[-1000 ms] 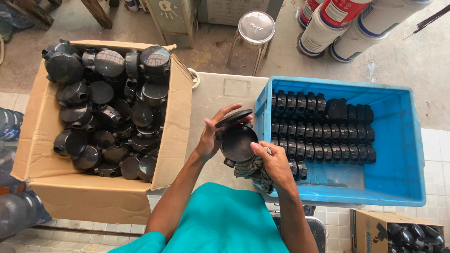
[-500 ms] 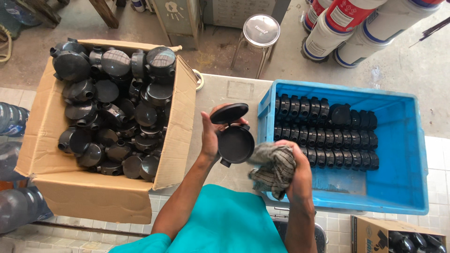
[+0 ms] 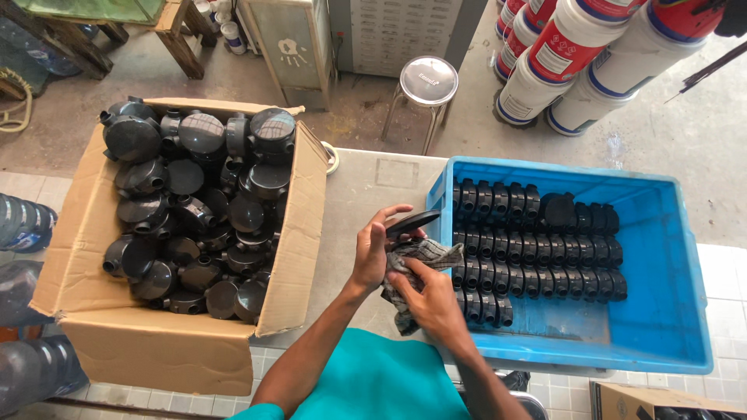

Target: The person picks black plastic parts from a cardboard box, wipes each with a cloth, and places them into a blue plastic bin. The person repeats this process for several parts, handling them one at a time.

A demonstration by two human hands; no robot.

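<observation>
While left hand grips black part | right hand clutches grey rag | cardboard box left, blue crate right

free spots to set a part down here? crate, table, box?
Bare floor in the blue crate, along its right wall and front edge beside the black part rows. Grey tabletop between cardboard box and crate is bare. Box is heaped full.

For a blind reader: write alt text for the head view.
A person's left hand holds a round black plastic part while the right hand presses a grey rag against it. A cardboard box of such parts sits left, a blue crate with neat rows right.
</observation>
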